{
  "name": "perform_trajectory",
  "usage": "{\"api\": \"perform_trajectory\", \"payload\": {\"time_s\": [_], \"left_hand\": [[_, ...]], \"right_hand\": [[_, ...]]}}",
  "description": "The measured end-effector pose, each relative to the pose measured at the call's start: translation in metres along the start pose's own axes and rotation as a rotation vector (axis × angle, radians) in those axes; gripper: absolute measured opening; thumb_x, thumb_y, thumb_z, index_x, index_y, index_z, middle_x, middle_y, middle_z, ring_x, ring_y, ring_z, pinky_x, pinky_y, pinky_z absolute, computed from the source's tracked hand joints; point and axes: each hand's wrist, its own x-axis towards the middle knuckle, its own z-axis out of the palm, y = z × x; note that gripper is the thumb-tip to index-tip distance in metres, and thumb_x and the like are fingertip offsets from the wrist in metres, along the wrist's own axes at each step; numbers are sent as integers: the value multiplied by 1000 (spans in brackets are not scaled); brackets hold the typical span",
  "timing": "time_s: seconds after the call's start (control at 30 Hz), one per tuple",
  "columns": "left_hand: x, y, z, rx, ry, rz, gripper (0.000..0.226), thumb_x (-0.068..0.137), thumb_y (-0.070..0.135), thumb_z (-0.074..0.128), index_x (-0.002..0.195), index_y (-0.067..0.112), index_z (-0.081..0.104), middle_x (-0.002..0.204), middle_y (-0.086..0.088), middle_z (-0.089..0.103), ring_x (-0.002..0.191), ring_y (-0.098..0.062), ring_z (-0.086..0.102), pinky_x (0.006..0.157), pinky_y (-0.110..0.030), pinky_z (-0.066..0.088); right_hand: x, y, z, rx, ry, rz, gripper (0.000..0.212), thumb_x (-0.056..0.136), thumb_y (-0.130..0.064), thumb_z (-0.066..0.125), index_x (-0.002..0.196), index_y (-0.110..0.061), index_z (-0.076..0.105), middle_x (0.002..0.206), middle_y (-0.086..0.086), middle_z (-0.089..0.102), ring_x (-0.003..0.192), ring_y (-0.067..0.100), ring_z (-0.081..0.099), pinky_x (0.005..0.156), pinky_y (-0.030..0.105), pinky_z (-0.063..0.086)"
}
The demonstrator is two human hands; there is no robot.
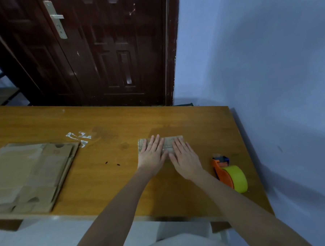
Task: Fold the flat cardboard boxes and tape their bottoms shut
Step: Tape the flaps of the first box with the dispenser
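Observation:
A small brown cardboard box (168, 143) lies on the wooden table (108, 178), right of centre. My left hand (152, 153) presses flat on its left part with straight fingers. My right hand (185, 157) presses flat on its right part, fingers straight too. Most of the box is hidden under both hands. A stack of flat cardboard boxes (31, 176) lies at the table's left, near the front edge. An orange tape dispenser (229, 173) with a yellow roll sits right of my right hand, untouched.
Bits of clear tape (78, 136) stick to the table behind the stack. A dark wooden door (97, 51) stands behind the table; a blue wall (258, 61) runs close along the table's right edge. Two small dark specks (112, 163) lie mid-table.

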Motion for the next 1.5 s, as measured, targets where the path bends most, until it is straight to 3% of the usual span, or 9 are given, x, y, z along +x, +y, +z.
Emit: {"api": "perform_trajectory", "payload": {"time_s": [0.2,0.3,0.43,0.63,0.8,1.03,1.13,1.27,1.5], "left_hand": [[-3,-3,3,28,-10,52,78,84,59,-16,152,24,1,158,-6,-10,145,-21,-14,118,-40,-8],[-1,-4,-1,-43,-28,38,63,98,54,8,152,22,4,159,-5,-7,145,-19,-12,119,-39,-7],[2,-12,-7,-214,39,-11,62,99,46,30,151,16,16,159,-1,10,146,-15,1,119,-33,1],[10,-59,-20,-299,130,-139,55,98,36,40,146,12,30,154,-5,27,143,-22,20,113,-38,21],[18,-81,-29,-548,-97,-259,55,99,44,36,148,21,27,155,-3,24,142,-24,21,111,-42,27],[18,-72,-15,-885,-206,-385,56,97,51,36,140,16,42,140,-9,46,122,-31,46,92,-38,40],[15,-69,-11,-915,-183,-419,59,97,52,37,137,9,44,134,-7,49,122,-31,46,90,-36,38],[7,-61,-7,-941,-173,-425,48,96,50,42,104,5,56,99,-15,58,109,-36,55,77,-35,39],[-10,-32,-3,-942,-299,-328,53,95,56,37,120,10,47,102,-5,55,96,-26,57,85,-41,48]], "right_hand": [[-6,10,-4,74,-97,177,67,99,-53,14,151,-15,-5,159,5,-12,146,23,11,118,36,11],[-3,12,-16,153,-164,175,66,100,-51,20,152,-19,-3,160,0,-10,135,25,35,106,38,36],[-9,10,-20,350,1,261,64,101,-42,30,152,-17,1,160,2,-5,133,23,38,99,36,42],[-23,-10,-15,741,66,726,57,103,-37,27,148,-4,15,151,17,24,128,32,41,100,40,37],[-23,-41,-11,1399,-24,1167,70,97,-58,26,148,-10,18,144,16,36,123,37,45,98,52,42],[-15,-65,-10,1482,-295,921,68,95,-57,36,147,-15,25,139,8,39,117,27,50,94,44,50],[-14,-61,-7,1440,-239,887,70,91,-49,52,144,-10,28,124,3,44,114,23,51,93,42,51],[-10,-49,-8,1394,-155,853,76,85,-48,62,145,-17,26,139,4,44,120,25,50,88,42,53],[-7,-24,-18,1317,-35,820,59,91,-30,62,142,-17,36,137,5,49,119,23,51,96,39,48]]}}
